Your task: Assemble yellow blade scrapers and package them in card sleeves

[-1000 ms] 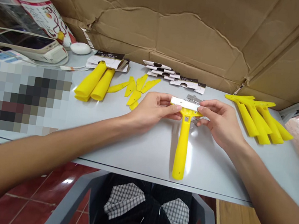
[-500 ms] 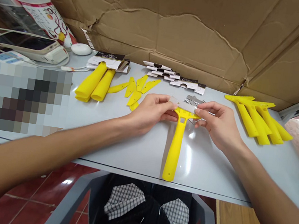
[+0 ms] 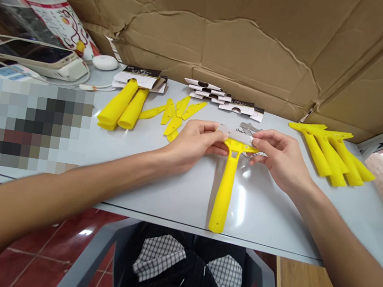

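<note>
A yellow T-shaped scraper handle (image 3: 222,191) lies with its grip pointing toward me. Across its head is a thin metal blade (image 3: 238,135). At the left end, my left hand (image 3: 196,144) is closed in a pinch on the blade and the handle's head. My right hand (image 3: 278,156) pinches the blade's right end between thumb and fingers, close to the yellow head. Just behind the blade lie loose metal pieces (image 3: 250,128), partly hidden by the blade and my right fingers.
Several yellow handles (image 3: 340,161) are piled on the right. Further left lie loose yellow flat pieces (image 3: 173,124) and carded yellow handles (image 3: 120,103). Folded cards (image 3: 216,94) rest against the cardboard (image 3: 207,35). A bottle (image 3: 61,18) and a phone (image 3: 32,51) stand at the back left.
The blade's left end sits slightly lower against the yellow head. Both hands keep nearly the same place and grip.
</note>
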A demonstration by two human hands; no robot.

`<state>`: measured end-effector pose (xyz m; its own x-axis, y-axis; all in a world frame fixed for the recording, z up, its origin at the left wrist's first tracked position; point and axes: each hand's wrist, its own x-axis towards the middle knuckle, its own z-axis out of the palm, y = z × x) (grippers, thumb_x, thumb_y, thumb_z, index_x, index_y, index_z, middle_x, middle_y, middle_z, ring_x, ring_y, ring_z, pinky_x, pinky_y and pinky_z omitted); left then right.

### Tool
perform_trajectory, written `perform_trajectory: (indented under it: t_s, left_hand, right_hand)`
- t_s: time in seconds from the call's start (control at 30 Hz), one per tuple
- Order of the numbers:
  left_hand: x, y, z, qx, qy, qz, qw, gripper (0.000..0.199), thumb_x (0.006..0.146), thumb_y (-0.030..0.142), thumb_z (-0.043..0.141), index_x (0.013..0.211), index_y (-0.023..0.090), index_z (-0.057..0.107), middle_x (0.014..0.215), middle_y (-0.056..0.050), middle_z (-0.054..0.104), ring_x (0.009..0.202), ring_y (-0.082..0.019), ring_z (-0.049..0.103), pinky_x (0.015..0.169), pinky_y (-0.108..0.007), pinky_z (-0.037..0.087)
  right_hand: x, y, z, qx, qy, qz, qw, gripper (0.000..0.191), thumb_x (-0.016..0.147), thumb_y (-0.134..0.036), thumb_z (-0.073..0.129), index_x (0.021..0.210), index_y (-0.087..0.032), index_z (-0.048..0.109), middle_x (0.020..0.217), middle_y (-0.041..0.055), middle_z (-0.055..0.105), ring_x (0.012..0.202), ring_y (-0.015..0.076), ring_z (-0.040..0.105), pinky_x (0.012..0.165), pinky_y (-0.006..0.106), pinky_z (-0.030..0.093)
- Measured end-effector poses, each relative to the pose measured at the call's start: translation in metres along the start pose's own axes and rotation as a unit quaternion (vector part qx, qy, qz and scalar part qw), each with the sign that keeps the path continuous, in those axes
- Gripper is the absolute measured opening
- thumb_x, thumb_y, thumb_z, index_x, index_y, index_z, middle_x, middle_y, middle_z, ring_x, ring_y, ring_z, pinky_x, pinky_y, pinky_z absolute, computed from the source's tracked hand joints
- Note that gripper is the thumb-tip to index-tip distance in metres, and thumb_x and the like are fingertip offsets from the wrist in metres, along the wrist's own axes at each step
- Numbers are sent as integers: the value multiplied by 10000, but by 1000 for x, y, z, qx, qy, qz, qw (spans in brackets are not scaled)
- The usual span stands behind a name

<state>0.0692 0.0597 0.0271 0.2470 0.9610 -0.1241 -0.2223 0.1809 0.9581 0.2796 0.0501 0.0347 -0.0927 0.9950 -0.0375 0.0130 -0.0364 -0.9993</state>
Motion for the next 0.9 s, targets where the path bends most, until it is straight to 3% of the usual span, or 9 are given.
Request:
perform_trajectory:
  t_s: [0.1,0.5,0.73,0.9]
  left_hand:
    - [0,-1,-1,6,-2,5,1000,83,854,157,710,788,110,724,826,-73,722,743,-153,702,749,-309,601]
    - [1,-1,1,-8,1,-29,1000,108,882,163,679,821,97,739,908,-127,763,747,-175,725,704,-314,615]
    - [2,-2,0,11,13,-3,1000,133,883,147,654,791,93,734,860,-117,748,738,-163,710,708,-308,606]
    - [1,1,1,16,16,2,1000,147,895,134,643,783,95,730,868,-117,752,732,-157,707,712,-305,609]
  right_hand:
    - [0,2,-2,-3,-14,6,1000,272,754,-336,881,938,-189,745,853,60,747,742,211,732,607,341,617]
    - [1,5,-1,-10,30,-25,999,244,737,-245,868,898,-187,693,734,5,704,581,137,664,605,310,564]
    - [0,-1,1,5,0,28,1000,276,745,-345,888,878,-202,692,865,50,709,738,205,734,559,313,589]
    - [-1,-4,3,43,3,56,997,284,736,-226,872,945,-180,685,854,80,743,701,208,744,577,316,592]
